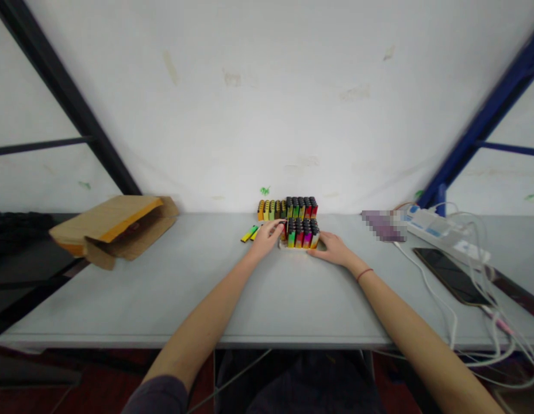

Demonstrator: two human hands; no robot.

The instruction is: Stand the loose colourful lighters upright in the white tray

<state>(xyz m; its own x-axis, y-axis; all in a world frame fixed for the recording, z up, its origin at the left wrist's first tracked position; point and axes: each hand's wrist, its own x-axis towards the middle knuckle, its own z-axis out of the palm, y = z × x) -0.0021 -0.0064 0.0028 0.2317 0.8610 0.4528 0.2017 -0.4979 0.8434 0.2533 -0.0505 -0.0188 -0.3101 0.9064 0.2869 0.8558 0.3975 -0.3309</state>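
Several upright lighters [299, 236] with black tops and coloured bodies stand in rows in a shallow white tray [292, 248]. My left hand [268, 234] is at the tray's left end, its fingers closed on a dark-topped lighter [283, 232]. On the right side my right hand [329, 248] rests against the tray and the end lighters, thumb at the front edge and fingers behind. Loose yellow-green lighters [249, 233] lie on the table left of my left hand. Behind the tray stand more rows, yellow lighters [271, 211] and mixed-colour lighters [302, 207].
An open cardboard box [120, 224] lies on the table [184, 299] at the left. At the right are a phone [452, 275], a blurred purple item [383, 225], a white power strip [448, 236] and tangled white cables. A white wall stands behind.
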